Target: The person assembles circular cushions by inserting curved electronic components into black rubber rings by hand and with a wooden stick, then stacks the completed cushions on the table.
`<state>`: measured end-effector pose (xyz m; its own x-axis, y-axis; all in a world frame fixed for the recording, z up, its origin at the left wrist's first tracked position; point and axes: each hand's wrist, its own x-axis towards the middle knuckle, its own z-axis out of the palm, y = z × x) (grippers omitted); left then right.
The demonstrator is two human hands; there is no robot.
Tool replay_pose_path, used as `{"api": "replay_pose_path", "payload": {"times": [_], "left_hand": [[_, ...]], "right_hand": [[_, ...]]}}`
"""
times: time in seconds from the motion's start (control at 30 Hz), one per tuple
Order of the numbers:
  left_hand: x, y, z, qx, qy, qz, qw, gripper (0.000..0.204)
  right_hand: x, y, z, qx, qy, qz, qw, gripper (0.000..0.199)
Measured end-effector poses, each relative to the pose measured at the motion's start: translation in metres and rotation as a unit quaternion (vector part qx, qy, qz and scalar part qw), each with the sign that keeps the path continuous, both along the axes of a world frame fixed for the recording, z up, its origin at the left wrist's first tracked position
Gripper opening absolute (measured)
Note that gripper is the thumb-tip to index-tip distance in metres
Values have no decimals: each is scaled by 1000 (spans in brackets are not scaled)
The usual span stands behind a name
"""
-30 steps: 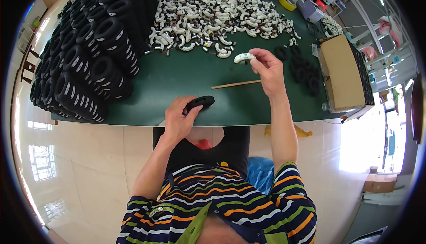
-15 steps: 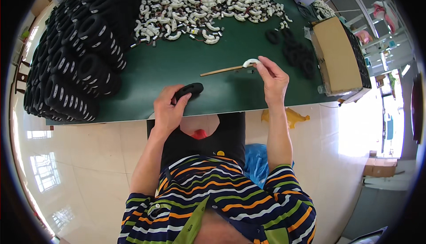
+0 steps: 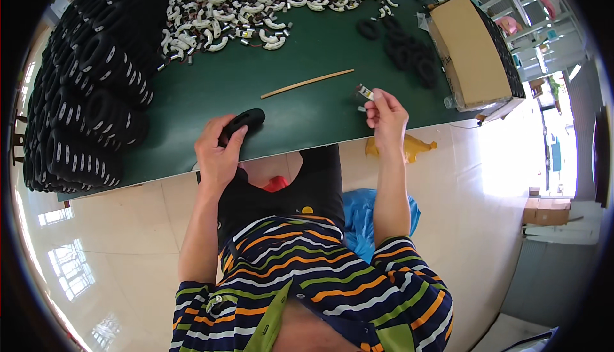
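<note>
My left hand [image 3: 216, 150] is closed around a black ring [image 3: 251, 119] at the table's near edge, its thumb across the ring's near side. To the right, my right hand [image 3: 389, 121] pinches a small white and silver part [image 3: 365, 91] between thumb and fingertips, just above the table. A yellowish mark shows on that part; its lower end is hidden by the fingers. Between the hands, farther back, a thin wooden stick [image 3: 307, 84] lies on the green tabletop [image 3: 307, 115]. Something small and pale, too small to name, shows beside my right fingertips.
Stacked black rings [image 3: 83, 105] rise high on the left. A wide heap of white curved parts [image 3: 256, 3] with silver ends and dark wires covers the back. Loose black rings [image 3: 409, 54] lie at the right, beside a cardboard box [image 3: 474, 54]. Below hangs a blue plastic bag [image 3: 361, 221].
My right hand has turned the small part, so its silver end now shows, and moved it away from the stick. My left hand still holds the black ring. The whole view has shifted somewhat.
</note>
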<state>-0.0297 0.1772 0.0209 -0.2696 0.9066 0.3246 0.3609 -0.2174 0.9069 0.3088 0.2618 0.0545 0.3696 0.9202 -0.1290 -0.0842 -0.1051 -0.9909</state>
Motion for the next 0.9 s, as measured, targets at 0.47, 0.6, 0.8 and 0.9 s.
{"api": "replay_pose_path", "payload": {"times": [0.47,0.6,0.8,0.9], "left_hand": [[0,-1,4,-15,4,2,1000,25],[-1,1,14,-5,46,-23,999,25],[12,4,21,5,60,-72,996,25],[25,9,22,-16,42,-95,994,25]], "right_hand": [[-4,-23,-7,12,-478,-11,878,24],[-5,-30,-4,164,-551,56,817,23],[-16,-19,-13,224,-559,145,785,15],[-35,-14,-8,245,-507,184,806,14]]}}
